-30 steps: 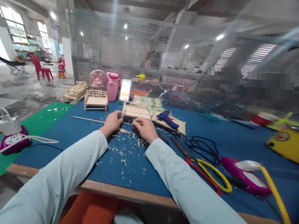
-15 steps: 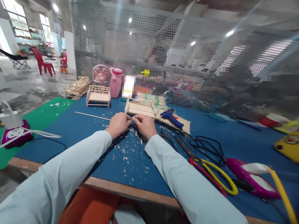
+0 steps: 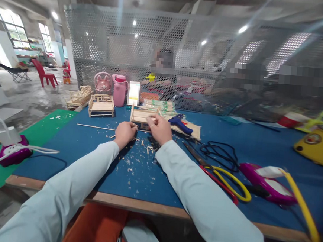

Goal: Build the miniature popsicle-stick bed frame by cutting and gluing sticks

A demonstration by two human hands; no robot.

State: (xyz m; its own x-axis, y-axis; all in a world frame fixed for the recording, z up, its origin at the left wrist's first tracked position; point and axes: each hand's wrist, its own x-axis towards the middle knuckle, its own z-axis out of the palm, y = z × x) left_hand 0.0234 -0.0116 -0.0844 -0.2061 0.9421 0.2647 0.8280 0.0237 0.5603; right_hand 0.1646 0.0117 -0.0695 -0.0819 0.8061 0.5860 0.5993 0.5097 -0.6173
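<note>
My left hand (image 3: 125, 134) rests on the blue tabletop with its fingers closed in a pinch; whatever is in them is too small to make out. My right hand (image 3: 161, 129) is raised in front of a small bed-like frame of wooden sticks (image 3: 141, 115), thumb and fingertips pinched together near its front right part. I cannot tell whether it touches the frame or holds a tiny piece. A long thin wooden stick (image 3: 94, 127) lies left of my left hand. Short cut stick pieces (image 3: 150, 149) and pale chips are scattered between my hands.
A blue glue gun (image 3: 180, 124) lies right of the frame, its black cable (image 3: 220, 153) coiled nearby. Scissors with red and yellow handles (image 3: 229, 182) and a purple power strip (image 3: 268, 183) are at right. A finished-looking stick frame (image 3: 101, 106) and pink bottle (image 3: 119, 91) stand back left.
My right hand has moved away from my left hand, up and forward to the stick frame. My left hand stays pinched at about the same spot. The view has shifted slightly.
</note>
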